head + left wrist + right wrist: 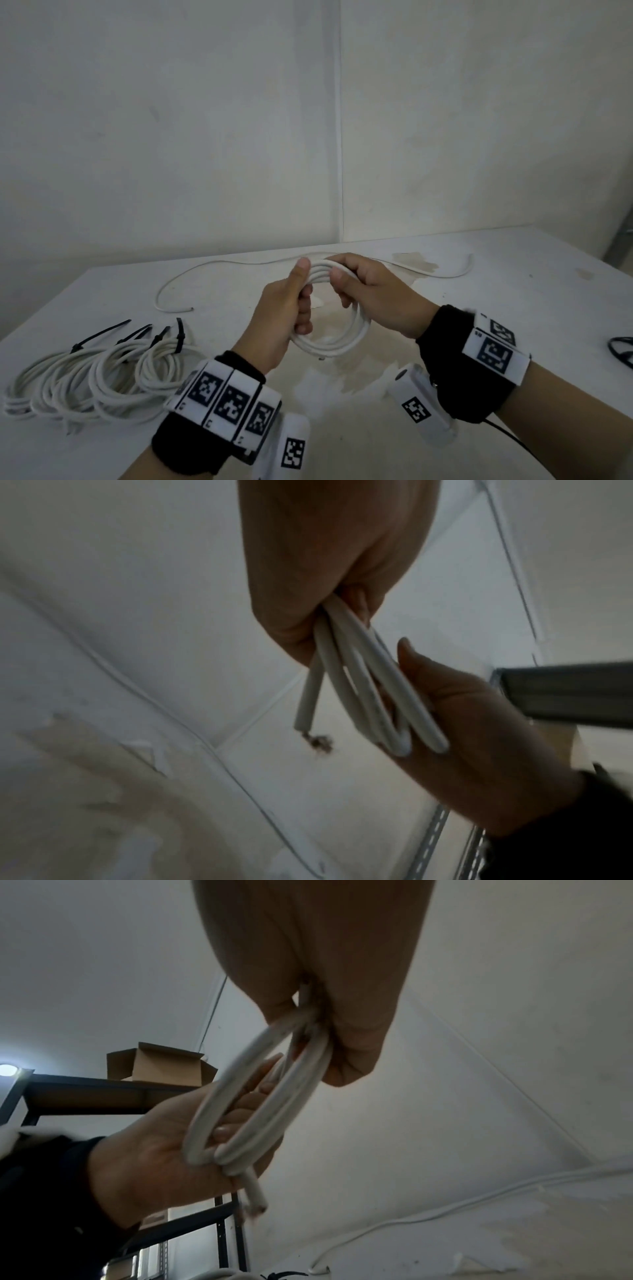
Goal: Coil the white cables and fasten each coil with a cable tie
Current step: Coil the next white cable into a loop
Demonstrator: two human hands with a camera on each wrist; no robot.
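Above the middle of the table I hold a white cable coil [346, 337] of several loops in both hands. My left hand [294, 301] grips its left side, thumb on top. My right hand [366, 291] pinches the top right of the loops. In the left wrist view the coil [363, 685] runs from my left hand [325, 574] to my right hand [479, 737], and a short cut end [308, 696] hangs free. The right wrist view shows the coil [274, 1096] between my right hand [325, 974] and my left hand [154, 1156].
Several tied white coils [102, 373] with black cable ties [99, 334] lie at the table's front left. A long loose white cable [212, 265] snakes across the back of the table behind my hands. A black object [621, 349] sits at the right edge. A shelf with a cardboard box [161, 1064] stands to the left.
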